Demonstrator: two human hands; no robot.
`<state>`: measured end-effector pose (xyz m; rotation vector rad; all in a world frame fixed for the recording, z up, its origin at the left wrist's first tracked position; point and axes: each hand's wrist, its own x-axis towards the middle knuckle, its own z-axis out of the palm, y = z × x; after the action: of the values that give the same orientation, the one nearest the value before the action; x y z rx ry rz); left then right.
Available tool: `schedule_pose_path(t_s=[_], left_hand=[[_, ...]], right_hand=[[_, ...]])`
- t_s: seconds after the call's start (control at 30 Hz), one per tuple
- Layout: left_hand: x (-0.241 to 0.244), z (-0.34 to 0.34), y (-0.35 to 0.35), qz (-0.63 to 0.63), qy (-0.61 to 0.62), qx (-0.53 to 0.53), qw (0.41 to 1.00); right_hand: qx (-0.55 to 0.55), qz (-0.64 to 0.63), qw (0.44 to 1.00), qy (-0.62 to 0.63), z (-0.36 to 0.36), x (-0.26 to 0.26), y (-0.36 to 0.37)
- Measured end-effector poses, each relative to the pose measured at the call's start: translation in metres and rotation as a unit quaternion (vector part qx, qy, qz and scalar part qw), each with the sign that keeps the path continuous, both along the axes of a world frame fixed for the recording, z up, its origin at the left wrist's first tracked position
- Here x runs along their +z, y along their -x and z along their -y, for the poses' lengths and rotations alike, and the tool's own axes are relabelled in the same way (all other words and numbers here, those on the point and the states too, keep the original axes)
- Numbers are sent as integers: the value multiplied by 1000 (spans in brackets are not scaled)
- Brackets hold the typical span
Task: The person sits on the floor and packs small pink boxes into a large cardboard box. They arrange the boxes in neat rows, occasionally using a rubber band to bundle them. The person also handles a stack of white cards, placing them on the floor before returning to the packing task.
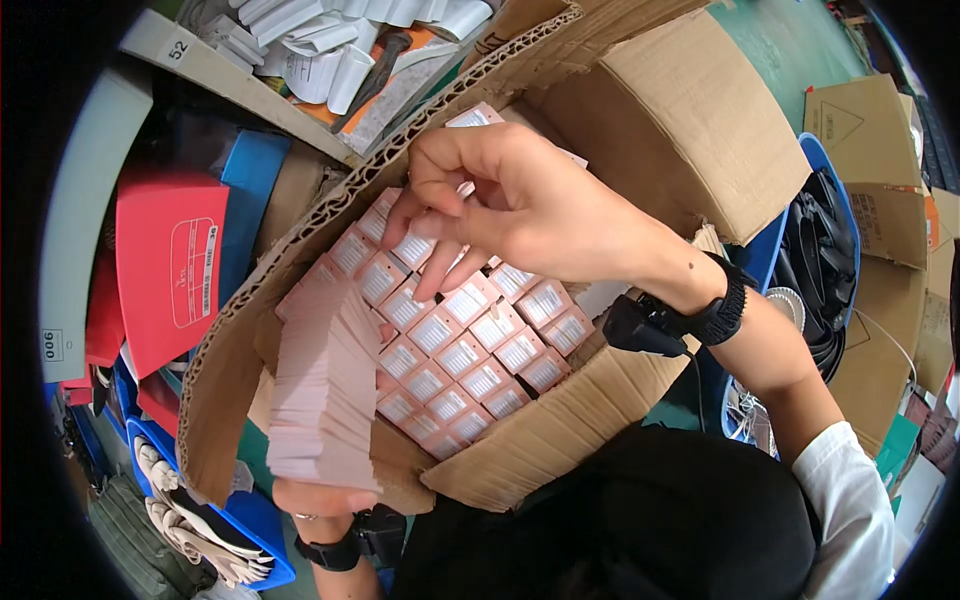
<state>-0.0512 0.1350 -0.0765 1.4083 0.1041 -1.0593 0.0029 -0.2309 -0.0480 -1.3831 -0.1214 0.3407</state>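
Observation:
A tall stack of thin pale-pink card or paper pieces (326, 390) rests in my left hand (319, 499), its lower end against the palm, with fingertips showing along its right side. My right hand (517, 202) hovers over an open corrugated cardboard box (555, 420), fingers curled and the thumb close to the index finger. A tiny whitish spot shows between those fingers; whether it is a held thing or a nail is unclear. Below, rows of small pink cartons (461, 337) with white printed labels fill the box. The stack and my right hand hide part of them.
A raised box flap (705, 112) stands at the upper right. Rolled white papers (322, 45) lie on a shelf behind the box. Red shoeboxes (169, 270) stand to the left. Blue bins hold beige shoes (195, 517) and black shoe parts (810, 262).

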Motion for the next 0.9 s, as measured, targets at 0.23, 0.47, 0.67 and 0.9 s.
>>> schedule_pose_path(t_s=[0.23,0.47,0.67,0.9], left_hand=[[-2,6,-14,13,-20,23,999],[2,12,-12,-10,-54,20,998],[8,15,-15,-29,-84,11,996],[14,29,-23,-39,-96,-17,995]], right_hand=[[-36,2,998,48,1,8,-1],[-3,-20,991,131,4,9,0],[239,-96,963,-77,-8,-7,-2],[324,-126,938,-8,-2,37,-22]])
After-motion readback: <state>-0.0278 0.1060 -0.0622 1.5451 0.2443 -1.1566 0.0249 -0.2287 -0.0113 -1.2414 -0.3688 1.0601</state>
